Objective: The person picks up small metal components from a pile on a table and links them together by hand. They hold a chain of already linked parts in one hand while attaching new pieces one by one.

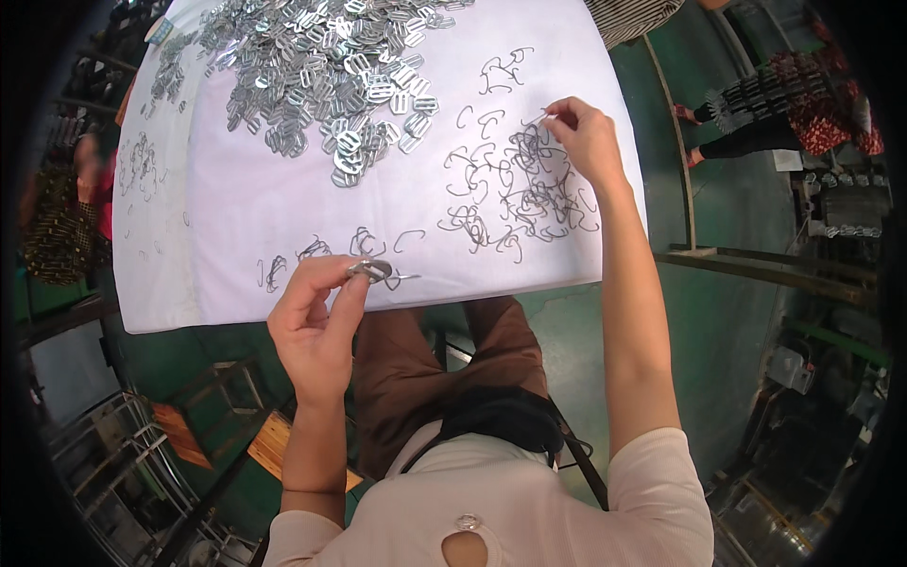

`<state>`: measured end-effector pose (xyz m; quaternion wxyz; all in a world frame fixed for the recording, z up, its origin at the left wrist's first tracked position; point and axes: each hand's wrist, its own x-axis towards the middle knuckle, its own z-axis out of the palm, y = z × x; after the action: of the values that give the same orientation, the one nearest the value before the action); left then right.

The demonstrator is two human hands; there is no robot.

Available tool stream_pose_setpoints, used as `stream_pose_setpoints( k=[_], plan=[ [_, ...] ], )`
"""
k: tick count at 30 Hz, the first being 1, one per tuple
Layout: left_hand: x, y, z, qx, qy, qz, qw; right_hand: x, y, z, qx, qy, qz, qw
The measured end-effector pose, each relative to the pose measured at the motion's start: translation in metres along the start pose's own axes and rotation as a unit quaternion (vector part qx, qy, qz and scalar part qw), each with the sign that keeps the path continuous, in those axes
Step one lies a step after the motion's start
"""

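near the lower middle of the frame, the left hand (321, 321) is pinched narrow, thumb and forefinger gripping at least one slotted metal buckle (376, 268) above the close edge of the white-covered bench (283, 203). a thin wire sticks out to the right of that grip; whether it is already threaded through a slot cannot be told. the step looks like fitting bent wire to the buckle, and for that it seems best to pinch only the buckle's rim, leave the slots clear of the thumb, and turn the open side toward the other hand.

just beyond, along the close edge, lie small clusters of wire hooks (276, 272); keeping the left wrist raised should avoid sweeping them off.

farther up, right of centre, spreads the tangled hook pile (548, 194). at its upper edge the right hand (590, 144) is nearly closed, thumb and forefinger tips together on what appears to be one bent wire hook (545, 113). since the hooks interlock, lifting one by its free end, slowly, would likely keep neighbours from coming along.

a smaller hook group (501, 71) sits beyond that hand. at the upper left and top centre is the large heap of buckles (312, 76), well apart from both hands.
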<state>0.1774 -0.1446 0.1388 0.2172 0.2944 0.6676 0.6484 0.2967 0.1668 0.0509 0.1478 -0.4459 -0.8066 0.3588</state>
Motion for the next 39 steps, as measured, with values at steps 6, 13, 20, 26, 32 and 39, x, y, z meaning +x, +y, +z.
stream_pose_setpoints(
  k=[6, 13, 20, 26, 32, 39],
  plan=[
    [-0.005, -0.006, 0.010, 0.001, 0.004, -0.007, 1.000, -0.023, -0.005, 0.008, -0.121, 0.024, -0.056, 0.991],
    [-0.001, -0.005, 0.025, -0.002, -0.028, 0.001, 1.000, -0.044, -0.015, 0.032, -0.151, -0.033, -0.010, 0.988],
    [-0.001, -0.005, 0.032, 0.014, -0.027, 0.036, 0.999, -0.057, -0.013, 0.018, 0.143, -0.116, 0.058, 0.981],
    [-0.005, -0.007, 0.037, 0.034, -0.040, 0.066, 0.996, -0.102, -0.048, -0.004, 0.451, -0.136, 0.128, 0.873],
    [-0.013, 0.000, 0.038, 0.057, -0.040, 0.095, 0.993, -0.176, -0.123, -0.019, 0.471, -0.029, 0.020, 0.881],
    [-0.019, 0.007, 0.038, 0.124, -0.020, 0.183, 0.975, -0.197, -0.140, -0.007, 0.448, 0.044, -0.047, 0.892]
  ],
)
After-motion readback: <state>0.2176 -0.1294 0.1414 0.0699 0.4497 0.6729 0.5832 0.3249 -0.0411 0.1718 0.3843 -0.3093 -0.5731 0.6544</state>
